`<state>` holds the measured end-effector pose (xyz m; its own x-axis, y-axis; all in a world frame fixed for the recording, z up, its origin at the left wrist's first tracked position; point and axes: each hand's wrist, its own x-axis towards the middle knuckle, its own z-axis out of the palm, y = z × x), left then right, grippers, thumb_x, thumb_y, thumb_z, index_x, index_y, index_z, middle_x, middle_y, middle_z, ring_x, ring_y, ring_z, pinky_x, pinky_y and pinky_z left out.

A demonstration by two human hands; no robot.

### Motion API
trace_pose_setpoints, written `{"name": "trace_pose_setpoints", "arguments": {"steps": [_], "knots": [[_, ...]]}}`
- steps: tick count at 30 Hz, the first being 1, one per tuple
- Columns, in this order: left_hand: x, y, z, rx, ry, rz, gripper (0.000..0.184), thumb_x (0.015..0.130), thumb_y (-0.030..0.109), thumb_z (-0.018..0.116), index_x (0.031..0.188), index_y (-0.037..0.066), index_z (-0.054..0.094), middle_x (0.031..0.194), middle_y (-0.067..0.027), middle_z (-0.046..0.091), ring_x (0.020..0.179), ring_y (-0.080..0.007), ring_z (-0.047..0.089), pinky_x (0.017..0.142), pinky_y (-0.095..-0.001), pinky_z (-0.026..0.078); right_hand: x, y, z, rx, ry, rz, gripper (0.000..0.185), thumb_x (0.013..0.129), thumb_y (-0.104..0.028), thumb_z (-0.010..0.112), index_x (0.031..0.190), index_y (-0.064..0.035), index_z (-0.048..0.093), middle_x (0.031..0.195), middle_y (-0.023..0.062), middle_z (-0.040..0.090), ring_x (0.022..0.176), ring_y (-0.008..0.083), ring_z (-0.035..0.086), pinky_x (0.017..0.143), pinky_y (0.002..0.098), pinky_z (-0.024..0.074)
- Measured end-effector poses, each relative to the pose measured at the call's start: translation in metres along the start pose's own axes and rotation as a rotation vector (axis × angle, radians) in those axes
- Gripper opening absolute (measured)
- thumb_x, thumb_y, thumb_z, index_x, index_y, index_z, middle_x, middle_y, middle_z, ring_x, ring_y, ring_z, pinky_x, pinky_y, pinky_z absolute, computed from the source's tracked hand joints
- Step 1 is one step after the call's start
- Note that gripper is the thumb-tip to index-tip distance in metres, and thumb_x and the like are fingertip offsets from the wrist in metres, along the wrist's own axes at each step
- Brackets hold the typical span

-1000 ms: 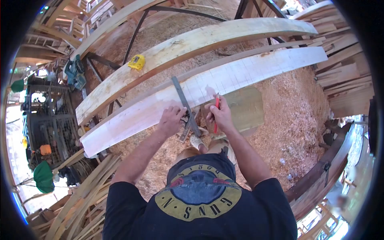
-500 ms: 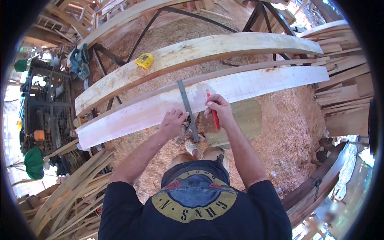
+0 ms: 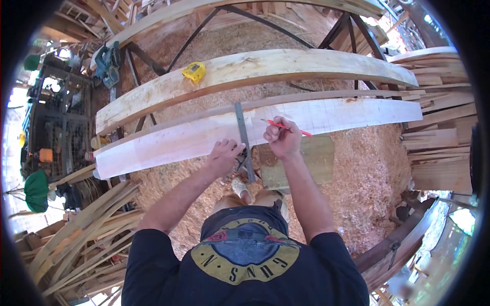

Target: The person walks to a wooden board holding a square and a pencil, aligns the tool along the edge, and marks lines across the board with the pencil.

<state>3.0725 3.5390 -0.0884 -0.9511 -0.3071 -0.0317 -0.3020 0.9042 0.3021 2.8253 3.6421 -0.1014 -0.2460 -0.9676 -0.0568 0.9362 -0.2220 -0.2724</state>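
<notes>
A pale curved plank (image 3: pixel 178 145) lies across in front of me, with several thin pencil lines on its right half. Over it runs the grey blade of a metal square (image 3: pixel 241 122), its lower end jutting past the near edge. My left hand (image 3: pixel 224 157) is closed on the square at that near edge, the grip partly hidden by the fingers. Just right of the blade, my right hand (image 3: pixel 284 138) holds a red pencil (image 3: pixel 279 125) above the plank. The pencil lies tilted, its tip pointing left towards the blade; whether it touches the wood I cannot tell.
A second curved beam (image 3: pixel 255 66) lies beyond the plank, carrying a yellow tape measure (image 3: pixel 194 72). A teal power tool (image 3: pixel 107 64) sits at the back left. Stacked boards (image 3: pixel 439 137) stand at right, curved offcuts (image 3: pixel 81 229) at lower left. Wood shavings cover the ground.
My right hand has turned, swinging the pencil from nearly upright to a flatter slant with its tip to the left. The left hand still holds the square, and the view has shifted slightly.
</notes>
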Motion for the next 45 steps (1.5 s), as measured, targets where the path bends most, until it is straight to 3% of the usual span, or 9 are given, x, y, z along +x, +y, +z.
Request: {"name": "trace_pose_setpoints", "arguments": {"steps": [3, 6, 12, 18, 24, 27, 30, 36, 45], "knots": [[0.001, -0.001, 0.002, -0.026, 0.009, -0.009, 0.065, 0.076, 0.017, 0.083, 0.137, 0.014, 0.062, 0.119, -0.0104, 0.060, 0.115, -0.0310, 0.057, 0.098, -0.0454, 0.045, -0.004, -0.006, 0.022, -0.065, 0.022, 0.064, 0.028, 0.092, -0.018, 0.060, 0.115, -0.0027, 0.063, 0.070, 0.0082, 0.063, 0.063, 0.0195, 0.058, 0.071, 0.0392, 0.0499], [0.001, -0.003, 0.004, -0.041, 0.062, 0.022, 0.059, 0.075, 0.013, 0.072, 0.134, 0.010, 0.064, 0.115, -0.0109, 0.060, 0.109, -0.0313, 0.057, 0.094, -0.0456, 0.046, -0.008, -0.002, 0.031, -0.207, 0.050, 0.038, 0.025, 0.091, -0.020, 0.062, 0.110, -0.0032, 0.065, 0.072, 0.0074, 0.062, 0.065, 0.0193, 0.058, 0.070, 0.0377, 0.0474], [0.002, -0.003, 0.002, -0.040, 0.041, 0.025, 0.059, 0.077, 0.015, 0.075, 0.134, 0.010, 0.063, 0.116, -0.0109, 0.060, 0.111, -0.0309, 0.057, 0.095, -0.0458, 0.045, -0.010, -0.002, 0.035, -0.249, 0.042, 0.019, 0.024, 0.090, -0.016, 0.063, 0.111, -0.0035, 0.064, 0.078, 0.0081, 0.064, 0.067, 0.0201, 0.059, 0.073, 0.0404, 0.0501], [0.002, -0.003, 0.000, -0.056, 0.042, 0.029, 0.063, 0.075, 0.012, 0.078, 0.136, 0.011, 0.063, 0.116, -0.0108, 0.059, 0.109, -0.0305, 0.058, 0.095, -0.0453, 0.045, -0.011, 0.000, 0.037, -0.260, 0.112, 0.029, 0.021, 0.099, -0.012, 0.062, 0.117, -0.0024, 0.066, 0.081, 0.0083, 0.066, 0.071, 0.0179, 0.063, 0.073, 0.0397, 0.0535], [0.000, -0.001, -0.005, -0.095, 0.031, 0.008, 0.063, 0.075, 0.013, 0.082, 0.136, 0.013, 0.064, 0.118, -0.0095, 0.059, 0.113, -0.0309, 0.056, 0.098, -0.0458, 0.044, 0.008, 0.014, 0.010, -0.686, 0.345, -0.029, 0.022, 0.103, -0.015, 0.064, 0.118, -0.0003, 0.068, 0.087, 0.0051, 0.068, 0.078, 0.0135, 0.067, 0.071, 0.0349, 0.0592], [0.001, -0.003, -0.004, -0.099, 0.025, 0.000, 0.064, 0.075, 0.013, 0.082, 0.136, 0.013, 0.063, 0.117, -0.0096, 0.059, 0.113, -0.0309, 0.056, 0.098, -0.0456, 0.044, 0.019, 0.019, 0.012, -0.665, 0.414, -0.026, 0.020, 0.101, -0.013, 0.066, 0.117, -0.0006, 0.068, 0.090, 0.0040, 0.068, 0.077, 0.0141, 0.066, 0.072, 0.0334, 0.0585], [0.000, -0.004, 0.000, -0.085, 0.031, 0.002, 0.064, 0.075, 0.013, 0.082, 0.136, 0.013, 0.063, 0.118, -0.0098, 0.059, 0.113, -0.0307, 0.056, 0.098, -0.0458, 0.044, 0.032, 0.021, -0.004, -0.735, 0.419, -0.017, 0.021, 0.099, -0.012, 0.066, 0.117, 0.0003, 0.068, 0.091, 0.0035, 0.067, 0.077, 0.0127, 0.065, 0.073, 0.0307, 0.0569], [0.000, -0.004, 0.002, -0.084, 0.029, -0.004, 0.063, 0.076, 0.012, 0.081, 0.136, 0.012, 0.063, 0.118, -0.0101, 0.059, 0.112, -0.0304, 0.056, 0.098, -0.0450, 0.043, 0.049, 0.042, -0.005, -1.312, 0.401, -0.284, 0.018, 0.097, -0.013, 0.069, 0.107, 0.0010, 0.074, 0.094, 0.0068, 0.074, 0.085, 0.0100, 0.067, 0.079, 0.0275, 0.0557], [0.001, -0.003, -0.001, -0.072, 0.011, -0.005, 0.062, 0.077, 0.013, 0.080, 0.136, 0.012, 0.063, 0.117, -0.0091, 0.058, 0.112, -0.0295, 0.055, 0.097, -0.0441, 0.043, 0.054, 0.044, 0.018, -1.507, 0.363, -0.288, 0.019, 0.095, -0.013, 0.071, 0.108, 0.0005, 0.076, 0.100, 0.0068, 0.077, 0.091, 0.0110, 0.070, 0.085, 0.0277, 0.0561]]}}
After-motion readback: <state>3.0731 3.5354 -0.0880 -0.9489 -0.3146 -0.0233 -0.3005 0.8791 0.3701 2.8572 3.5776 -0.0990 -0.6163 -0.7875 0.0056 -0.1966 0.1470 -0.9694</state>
